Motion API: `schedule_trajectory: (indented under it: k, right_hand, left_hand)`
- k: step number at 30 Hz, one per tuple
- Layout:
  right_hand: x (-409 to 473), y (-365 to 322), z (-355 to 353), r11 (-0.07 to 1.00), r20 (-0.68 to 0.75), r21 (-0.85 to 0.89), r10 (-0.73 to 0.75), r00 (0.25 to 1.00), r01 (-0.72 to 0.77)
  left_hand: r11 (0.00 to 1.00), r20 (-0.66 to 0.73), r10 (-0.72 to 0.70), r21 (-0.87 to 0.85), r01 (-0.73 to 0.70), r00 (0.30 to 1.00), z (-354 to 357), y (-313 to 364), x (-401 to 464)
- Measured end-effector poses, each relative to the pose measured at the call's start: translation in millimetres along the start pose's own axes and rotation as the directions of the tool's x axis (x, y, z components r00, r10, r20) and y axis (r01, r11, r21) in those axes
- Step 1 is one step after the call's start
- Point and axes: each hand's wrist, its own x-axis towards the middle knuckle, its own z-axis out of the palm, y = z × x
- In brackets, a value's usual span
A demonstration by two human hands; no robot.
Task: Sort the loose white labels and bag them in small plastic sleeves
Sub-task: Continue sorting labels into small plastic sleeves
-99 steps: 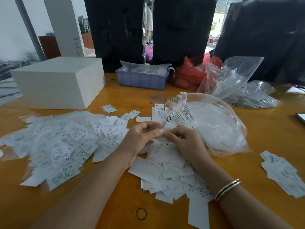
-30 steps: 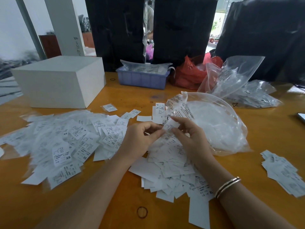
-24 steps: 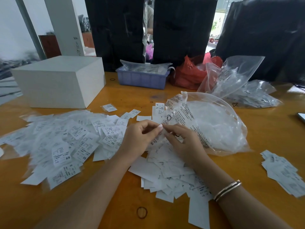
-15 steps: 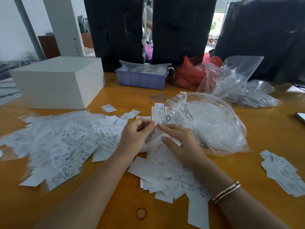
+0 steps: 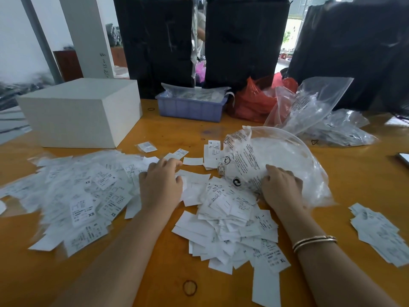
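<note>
Left hand (image 5: 160, 185) lies flat, fingers loosely bent, on bagged labels (image 5: 84, 196), likely dropping one; right hand (image 5: 281, 189) reaches into big clear bag (image 5: 287, 165) of sleeves, grip hidden; loose labels (image 5: 232, 218) heaped between hands for easy reach.

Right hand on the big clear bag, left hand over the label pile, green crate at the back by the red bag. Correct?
Not quite: the crate is blue-purple, not green, as the head view shows. The rest holds: right hand on the big clear bag, left hand over the label pile, crate beside the red bag.
</note>
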Motion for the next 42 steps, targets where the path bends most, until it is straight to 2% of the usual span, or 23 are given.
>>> schedule_trajectory:
  k: [3,6,8,12,16,20,26,30,36,42]
  right_hand:
    - [2.9,1.0,0.8,0.999,-0.08,0.028,-0.019,0.997,0.021]
    - [5.1,1.4,2.2,0.979,-0.172,0.206,0.039,0.984,-0.003]
    - [6.3,2.6,1.7,0.961,-0.163,0.273,0.098,0.982,-0.05]
    - [6.2,4.3,-0.9,0.95,-0.148,0.293,0.159,0.976,-0.11]
    - [6.1,4.7,-1.0,0.928,-0.189,0.357,0.181,0.965,-0.104]
    - [5.7,3.8,-2.2,0.935,-0.195,0.34,0.175,0.965,-0.101]
    - [1.4,3.7,-8.1,0.882,-0.284,0.472,0.161,0.945,-0.008]
    - [-2.7,-0.1,-11.6,0.864,-0.363,0.497,0.124,0.923,0.08]
    - [-6.0,-3.1,-9.8,0.851,-0.326,0.517,0.089,0.941,0.098]
    - [-10.9,-8.7,-16.4,0.787,-0.345,0.593,0.057,0.937,0.171]
  left_hand:
    - [0.998,0.022,0.065,-0.022,-0.065,0.998,0.9,4.6,-2.9]
    - [0.99,0.061,0.12,-0.078,-0.115,0.991,1.1,9.8,-7.0]
    - [0.985,0.089,0.143,-0.112,-0.132,0.986,1.6,11.9,-8.7]
    - [0.979,0.128,0.163,-0.145,-0.144,0.978,2.2,14.3,-9.8]
    - [0.976,0.139,0.158,-0.17,-0.133,0.978,1.8,16.2,-9.5]
    - [0.973,0.141,0.167,-0.186,-0.14,0.976,1.5,16.6,-10.0]
    - [0.966,0.116,0.17,-0.214,-0.143,0.979,0.0,17.0,-9.9]
    - [0.955,0.092,0.179,-0.255,-0.151,0.979,-1.2,19.1,-10.4]
    - [0.942,0.086,0.19,-0.295,-0.158,0.978,-2.5,19.8,-11.1]
    - [0.933,0.09,0.196,-0.323,-0.158,0.976,0.5,19.8,-9.6]
